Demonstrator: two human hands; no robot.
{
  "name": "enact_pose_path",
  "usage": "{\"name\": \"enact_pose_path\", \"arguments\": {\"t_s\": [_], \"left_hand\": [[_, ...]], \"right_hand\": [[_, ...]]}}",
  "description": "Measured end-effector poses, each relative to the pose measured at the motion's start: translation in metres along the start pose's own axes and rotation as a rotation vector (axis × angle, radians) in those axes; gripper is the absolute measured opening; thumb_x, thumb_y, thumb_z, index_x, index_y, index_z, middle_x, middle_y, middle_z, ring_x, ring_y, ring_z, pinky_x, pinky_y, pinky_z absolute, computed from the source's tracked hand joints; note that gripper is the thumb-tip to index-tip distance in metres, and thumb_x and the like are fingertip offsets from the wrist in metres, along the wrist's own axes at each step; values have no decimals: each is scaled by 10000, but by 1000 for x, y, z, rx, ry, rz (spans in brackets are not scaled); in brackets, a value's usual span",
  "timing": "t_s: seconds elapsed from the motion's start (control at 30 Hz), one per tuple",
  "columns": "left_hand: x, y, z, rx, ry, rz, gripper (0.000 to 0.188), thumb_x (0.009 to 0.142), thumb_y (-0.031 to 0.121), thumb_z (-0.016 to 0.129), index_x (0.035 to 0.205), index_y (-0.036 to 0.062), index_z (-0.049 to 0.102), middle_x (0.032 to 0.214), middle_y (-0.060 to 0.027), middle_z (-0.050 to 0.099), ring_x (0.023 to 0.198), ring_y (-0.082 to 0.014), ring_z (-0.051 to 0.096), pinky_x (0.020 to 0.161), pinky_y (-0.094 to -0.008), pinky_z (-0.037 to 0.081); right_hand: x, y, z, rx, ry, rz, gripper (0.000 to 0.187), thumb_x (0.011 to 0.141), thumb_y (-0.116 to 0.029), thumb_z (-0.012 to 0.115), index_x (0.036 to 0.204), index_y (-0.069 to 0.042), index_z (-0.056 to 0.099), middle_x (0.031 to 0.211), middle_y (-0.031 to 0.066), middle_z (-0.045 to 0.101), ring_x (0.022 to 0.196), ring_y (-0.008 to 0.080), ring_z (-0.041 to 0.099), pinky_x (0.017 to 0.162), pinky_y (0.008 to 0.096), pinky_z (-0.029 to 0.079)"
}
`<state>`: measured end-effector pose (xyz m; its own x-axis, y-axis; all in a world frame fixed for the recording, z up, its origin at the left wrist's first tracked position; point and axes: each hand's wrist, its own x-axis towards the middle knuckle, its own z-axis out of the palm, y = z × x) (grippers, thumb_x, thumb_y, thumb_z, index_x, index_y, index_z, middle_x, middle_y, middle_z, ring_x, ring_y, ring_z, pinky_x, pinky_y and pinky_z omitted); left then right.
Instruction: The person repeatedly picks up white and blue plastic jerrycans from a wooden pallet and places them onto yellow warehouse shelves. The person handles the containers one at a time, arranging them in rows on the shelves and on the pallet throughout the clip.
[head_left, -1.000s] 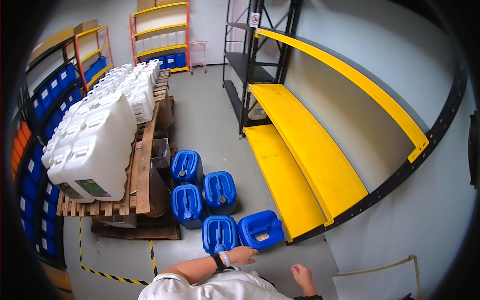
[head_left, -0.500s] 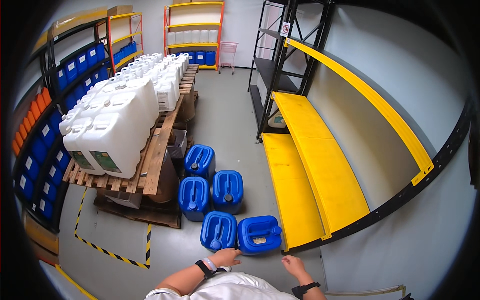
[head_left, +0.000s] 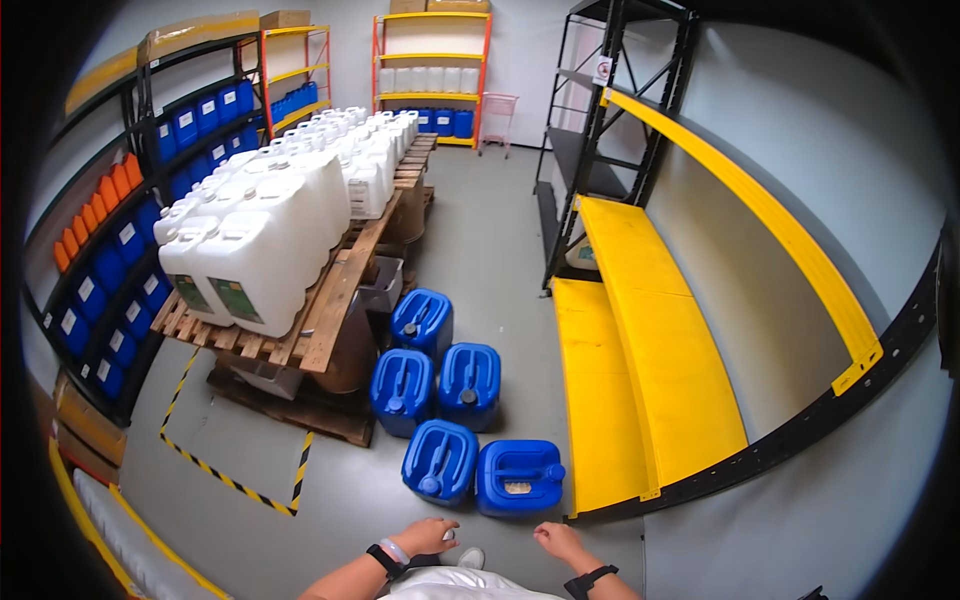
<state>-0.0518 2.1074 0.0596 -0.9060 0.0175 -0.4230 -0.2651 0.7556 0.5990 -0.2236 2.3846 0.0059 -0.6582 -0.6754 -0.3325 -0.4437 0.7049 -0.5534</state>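
Near the lower edge, my left hand (head_left: 425,537) hovers short of the blue jerrycans, its fingers loosely bent and apart from the thumb. A small pale patch shows between them; I cannot make out what it is. My right hand (head_left: 561,541) is loosely closed with nothing visible in it, just in front of a blue jerrycan (head_left: 520,458) whose cap faces right. Left of that one stands another blue jerrycan (head_left: 440,460), its cap toward me. Behind these are three more: a left one (head_left: 403,390), a right one (head_left: 469,385) and the farthest (head_left: 421,320). Neither hand touches a jerrycan.
On the left, a wooden pallet (head_left: 318,345) bears many white jerrycans (head_left: 265,250). Yellow shelves (head_left: 612,400) with a black frame run along the right. Black-and-yellow floor tape (head_left: 230,487) lies lower left. Far back stand an orange-and-yellow rack (head_left: 432,97) and a pink cart (head_left: 497,125).
My left hand has come away from the blue jerrycans and drawn back toward me. My right hand has shifted slightly left and back. The whole view has turned a little left.
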Motion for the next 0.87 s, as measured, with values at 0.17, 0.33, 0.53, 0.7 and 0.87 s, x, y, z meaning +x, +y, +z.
{"name": "enact_pose_path", "arguments": {"t_s": [0.17,0.33,0.53,0.7,0.87], "left_hand": [[-16,-12,18,9,23,-21,491,834,398,573,1199,72,536,1056,-229,602,990,-378,572,880,-423,447],[-21,6,0,-8,73,-24,491,834,384,579,1199,59,527,1059,-218,604,996,-367,573,876,-417,450],[-30,-5,-5,-26,78,-76,478,835,372,590,1198,69,524,1076,-212,593,1011,-369,561,878,-425,448],[-36,-35,-10,-66,157,-29,478,824,365,604,1197,76,526,1095,-202,589,1021,-368,557,876,-424,451],[-62,-83,-17,-114,171,-86,477,830,371,598,1213,99,517,1150,-194,566,1067,-350,539,895,-447,438]], "right_hand": [[18,-15,6,17,-56,-87,228,807,-297,589,942,-128,660,873,87,681,838,293,639,739,412,500],[24,-13,7,-36,-55,-115,208,807,-286,594,932,-139,673,840,71,683,813,265,645,720,383,502],[33,-21,10,-66,-60,-79,207,797,-289,603,917,-137,676,834,78,680,806,272,643,715,390,503],[49,-42,19,-128,-74,-97,203,791,-289,604,898,-132,676,822,82,677,794,281,644,710,403,505],[73,-74,49,-146,-105,-111,211,777,-302,614,891,-137,678,859,92,680,830,285,647,740,401,509]]}}
